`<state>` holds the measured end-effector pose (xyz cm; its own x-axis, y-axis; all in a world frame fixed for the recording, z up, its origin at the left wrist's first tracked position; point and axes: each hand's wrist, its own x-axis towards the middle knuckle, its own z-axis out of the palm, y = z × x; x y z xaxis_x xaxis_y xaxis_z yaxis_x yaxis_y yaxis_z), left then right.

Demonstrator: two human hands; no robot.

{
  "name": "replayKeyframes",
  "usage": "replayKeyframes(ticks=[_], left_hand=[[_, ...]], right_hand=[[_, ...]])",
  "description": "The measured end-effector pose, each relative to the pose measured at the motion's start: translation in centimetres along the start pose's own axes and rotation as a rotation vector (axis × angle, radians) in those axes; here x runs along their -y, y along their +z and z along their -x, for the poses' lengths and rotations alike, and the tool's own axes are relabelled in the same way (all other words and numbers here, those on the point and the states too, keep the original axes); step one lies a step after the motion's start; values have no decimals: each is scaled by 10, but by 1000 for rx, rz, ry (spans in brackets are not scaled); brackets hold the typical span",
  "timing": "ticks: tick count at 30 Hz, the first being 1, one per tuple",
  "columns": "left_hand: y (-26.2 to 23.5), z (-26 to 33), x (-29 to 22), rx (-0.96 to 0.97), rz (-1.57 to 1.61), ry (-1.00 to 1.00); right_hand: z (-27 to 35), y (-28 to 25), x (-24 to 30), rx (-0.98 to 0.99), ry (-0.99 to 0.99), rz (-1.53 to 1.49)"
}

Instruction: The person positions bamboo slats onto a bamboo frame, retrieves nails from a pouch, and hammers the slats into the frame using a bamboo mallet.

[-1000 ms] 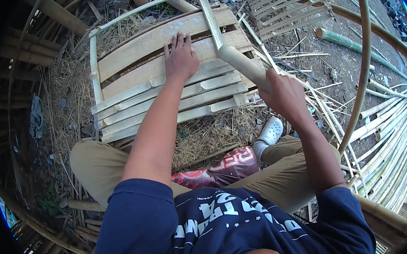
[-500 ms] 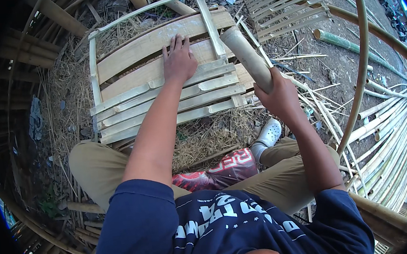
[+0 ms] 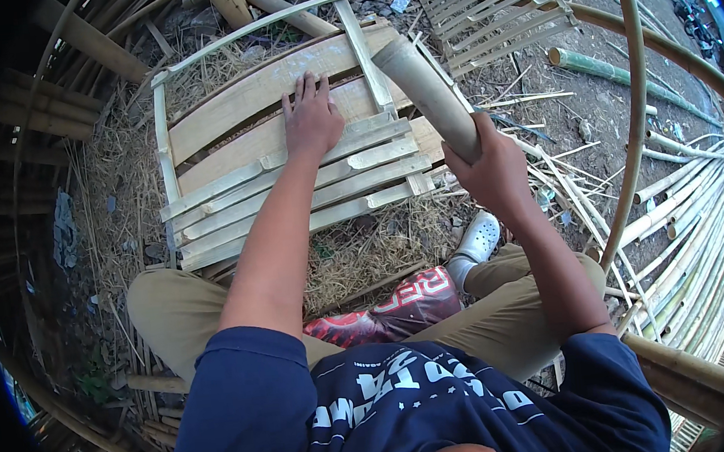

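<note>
My left hand (image 3: 315,120) lies with fingers stretched out on the pale boards (image 3: 233,127), just beyond a row of split bamboo slats (image 3: 355,165). Beneath and around it is a slatted bamboo frame (image 3: 162,140), with a strip along its far side and an upright strip at each end. Gripped in my right hand (image 3: 493,167) is the near end of a thick bamboo piece (image 3: 428,95). Its far end tilts up and left over the frame's right end strip. Whether it touches the frame, I cannot tell.
A second slatted bamboo panel (image 3: 494,12) lies at the far right. Green bamboo poles (image 3: 598,66) and a bundle of split bamboo (image 3: 690,236) are on the right. Dry shavings (image 3: 356,257) cover the ground. A curved bamboo pole (image 3: 638,116) crosses the right side.
The bamboo piece's far end has shifted a little left and toward me with my right hand. My left hand stays on the boards. The whole view has shifted slightly.
</note>
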<state>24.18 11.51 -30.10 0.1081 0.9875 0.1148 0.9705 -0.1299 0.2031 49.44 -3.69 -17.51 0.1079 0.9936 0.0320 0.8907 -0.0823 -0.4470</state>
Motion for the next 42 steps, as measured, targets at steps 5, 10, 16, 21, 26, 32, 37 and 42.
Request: replayKeyframes(ticks=[5,10,16,21,26,32,37,42], left_hand=[[-2,0,-6,-15,25,18],[-3,1,-3,-16,38,17],[0,2,2,-28,17,10],[0,-4,-9,-58,36,52],[-1,2,-2,-36,36,23],[-3,3,-3,-36,44,17],[-3,1,-5,-37,50,13],[-3,5,0,-13,31,-2]], right_hand=[[3,21,-15,232,85,145],[-2,11,-19,149,40,81],[4,-18,9,-75,58,-211],[5,21,-20,118,52,192],[5,15,-17,18,-25,140],[9,8,-7,126,-8,175],[9,9,-6,142,27,148],[16,-6,13,-158,28,-135]])
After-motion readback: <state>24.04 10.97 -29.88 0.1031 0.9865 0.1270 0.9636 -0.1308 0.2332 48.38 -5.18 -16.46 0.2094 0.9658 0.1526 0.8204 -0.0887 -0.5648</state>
